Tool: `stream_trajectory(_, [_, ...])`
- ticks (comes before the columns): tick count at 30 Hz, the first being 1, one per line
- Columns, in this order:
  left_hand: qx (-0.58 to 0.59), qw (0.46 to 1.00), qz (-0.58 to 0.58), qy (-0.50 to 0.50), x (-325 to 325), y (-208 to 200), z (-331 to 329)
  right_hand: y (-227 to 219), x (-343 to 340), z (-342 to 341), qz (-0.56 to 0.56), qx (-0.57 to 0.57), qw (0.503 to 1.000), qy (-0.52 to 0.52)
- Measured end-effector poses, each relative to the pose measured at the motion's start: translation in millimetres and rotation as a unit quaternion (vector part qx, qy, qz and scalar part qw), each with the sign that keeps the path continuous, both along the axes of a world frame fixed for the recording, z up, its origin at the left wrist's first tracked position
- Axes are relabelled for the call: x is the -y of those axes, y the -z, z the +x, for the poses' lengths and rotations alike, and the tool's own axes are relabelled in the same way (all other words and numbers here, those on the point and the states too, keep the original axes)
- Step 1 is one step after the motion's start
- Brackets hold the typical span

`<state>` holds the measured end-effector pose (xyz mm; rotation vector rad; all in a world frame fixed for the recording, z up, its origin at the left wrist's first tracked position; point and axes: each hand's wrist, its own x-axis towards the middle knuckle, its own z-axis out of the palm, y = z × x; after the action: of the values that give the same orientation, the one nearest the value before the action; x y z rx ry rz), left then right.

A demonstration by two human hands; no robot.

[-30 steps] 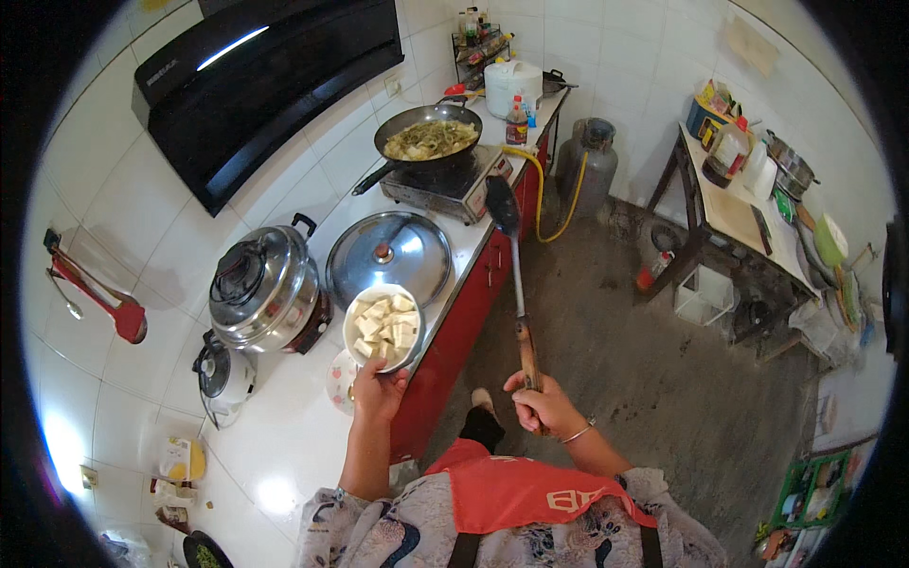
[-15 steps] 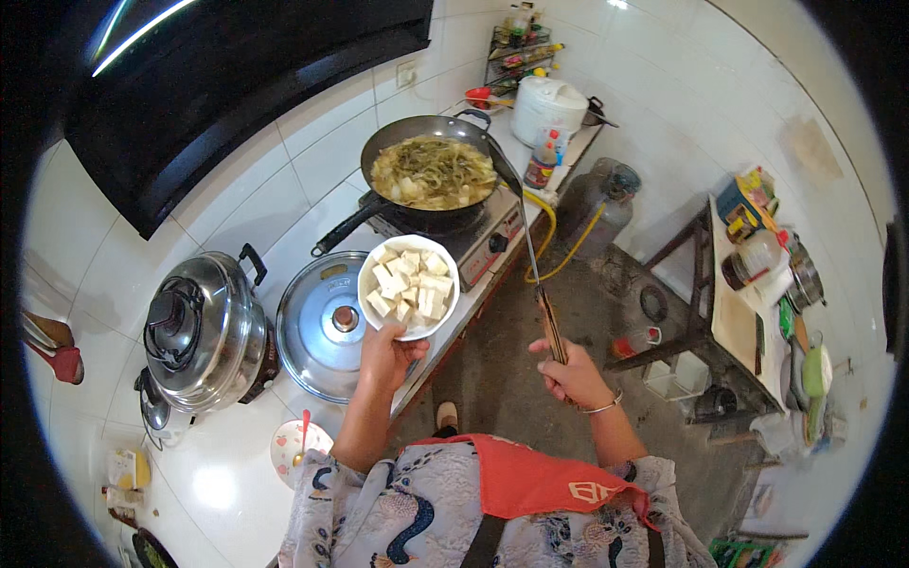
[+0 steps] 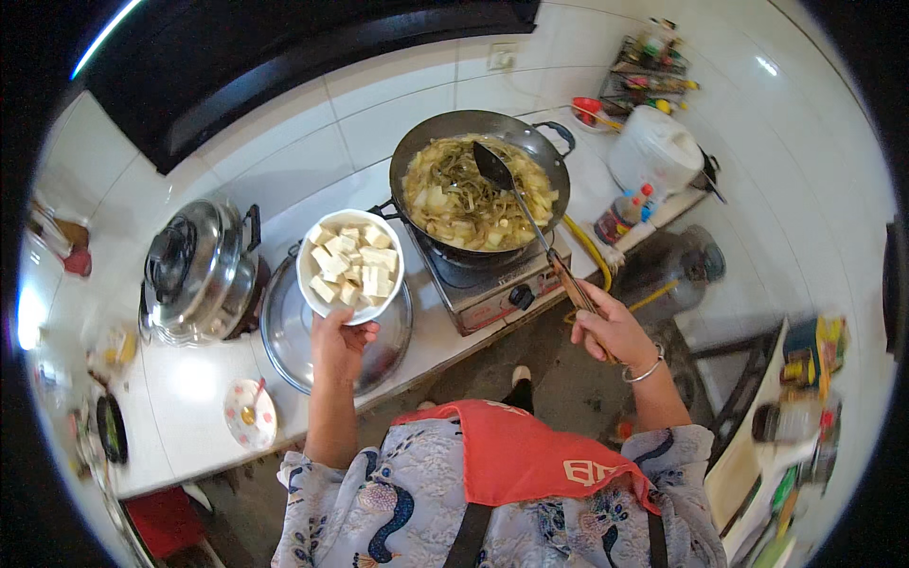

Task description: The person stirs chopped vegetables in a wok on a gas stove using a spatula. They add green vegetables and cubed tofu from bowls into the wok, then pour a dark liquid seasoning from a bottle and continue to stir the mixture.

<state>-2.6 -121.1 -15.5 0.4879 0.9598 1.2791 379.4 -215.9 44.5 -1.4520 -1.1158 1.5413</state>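
Note:
My left hand (image 3: 341, 346) holds a white bowl (image 3: 381, 301) from below, its thumb at the near rim. Pale tofu cubes (image 3: 346, 263) fill the bowl, which is held above a round metal lid (image 3: 381, 355) on the counter. My right hand (image 3: 611, 327) is closed round the wooden handle of a long wok spatula (image 3: 493, 168). The spatula's dark head is over the stew (image 3: 440, 194) of dark green strips and pale pieces in broth. This food is in a black wok (image 3: 535, 142) on a gas stove (image 3: 454, 284); the wok's long handle is mostly hidden behind the bowl.
Left of the lid stands a steel steamer pot (image 3: 237, 293), with a small patterned bowl (image 3: 237, 393) nearer me. Right of the wok are a sauce bottle (image 3: 620, 218) and a white lidded appliance (image 3: 653, 156). A gas cylinder (image 3: 677, 275) stands below; a cluttered side table (image 3: 743, 464) is at right.
The spatula head has gone from beside the wok's right rim to over the food. My view has shifted; the bowl of tofu is now farther from the wok, to its left.

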Motion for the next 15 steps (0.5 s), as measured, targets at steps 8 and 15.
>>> stream_trajectory(8, [0.058, 0.980, -0.035, -0.188, 33.5, -16.4, 69.7, -20.5, -88.0, 99.8, -0.055, 0.102, 0.960, -0.255])
stream_trajectory(15, [0.051, 0.971, -0.042, -0.232, 61.5, -45.8, 124.6, -42.5, -159.5, 108.8, 0.347, 0.446, 0.743, -0.357])
